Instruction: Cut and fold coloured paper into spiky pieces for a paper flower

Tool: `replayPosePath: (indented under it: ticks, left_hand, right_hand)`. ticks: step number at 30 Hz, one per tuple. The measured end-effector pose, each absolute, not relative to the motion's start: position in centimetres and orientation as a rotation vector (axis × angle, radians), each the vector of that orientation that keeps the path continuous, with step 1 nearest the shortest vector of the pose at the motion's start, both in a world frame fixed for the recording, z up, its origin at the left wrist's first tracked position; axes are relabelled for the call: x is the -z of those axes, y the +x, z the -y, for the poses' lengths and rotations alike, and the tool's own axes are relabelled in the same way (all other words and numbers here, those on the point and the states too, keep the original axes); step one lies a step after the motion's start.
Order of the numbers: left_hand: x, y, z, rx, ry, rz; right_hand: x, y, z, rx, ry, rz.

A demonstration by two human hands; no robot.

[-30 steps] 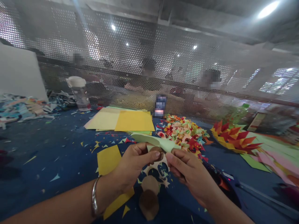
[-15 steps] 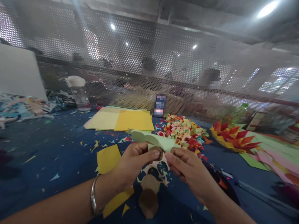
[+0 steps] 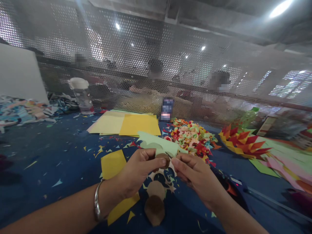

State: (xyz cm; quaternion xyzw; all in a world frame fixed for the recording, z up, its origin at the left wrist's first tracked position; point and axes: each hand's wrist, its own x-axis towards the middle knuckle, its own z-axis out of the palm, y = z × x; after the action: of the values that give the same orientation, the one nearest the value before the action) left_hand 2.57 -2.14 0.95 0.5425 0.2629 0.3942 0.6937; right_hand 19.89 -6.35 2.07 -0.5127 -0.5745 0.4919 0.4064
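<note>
Between both hands is a sheet of light green paper (image 3: 152,140), bent, with its left corner pointing up and away. My left hand (image 3: 140,167) wears a silver bangle and pinches the paper together with a round brown piece (image 3: 162,160) under the thumb. My right hand (image 3: 191,170) is closed with thumb and index finger on the paper's right part. A thin dark sliver shows between the hands; I cannot make out what it is. Below lie another brown rounded piece (image 3: 154,209), a beige disc (image 3: 156,190) and cut-out paper remnants.
Yellow sheets (image 3: 140,124) are stacked behind the hands, beside a propped phone (image 3: 167,109). At right are a heap of colourful paper bits (image 3: 192,136), a red-orange paper flower (image 3: 243,141) and a dark tool with a cord (image 3: 231,185). A lidded cup (image 3: 81,96) stands left.
The light green paper has shifted between my fingers: its curled, scalloped edge has turned down and a pointed corner now shows at the left. Both hands stay nearly in place.
</note>
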Motion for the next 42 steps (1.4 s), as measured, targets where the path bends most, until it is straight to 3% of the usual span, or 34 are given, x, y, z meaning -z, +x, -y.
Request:
replayPosePath:
  ticks: [8, 23, 42]
  left_hand:
    - [-1.21, 2.63, 2.33, -0.893, 1.307, -0.623]
    - [-1.36, 2.64, 2.45, -0.952, 1.243, -0.483]
    - [-1.43, 2.56, 2.64, -0.844, 1.378, -0.570]
  right_hand:
    - [-2.45, 19.46, 6.48, -1.244, -1.228, 1.368]
    - [-2.68, 19.48, 6.74, -0.935, -1.275, 1.693]
    - [-2.39, 19.64, 6.71, -0.951, -1.270, 1.547]
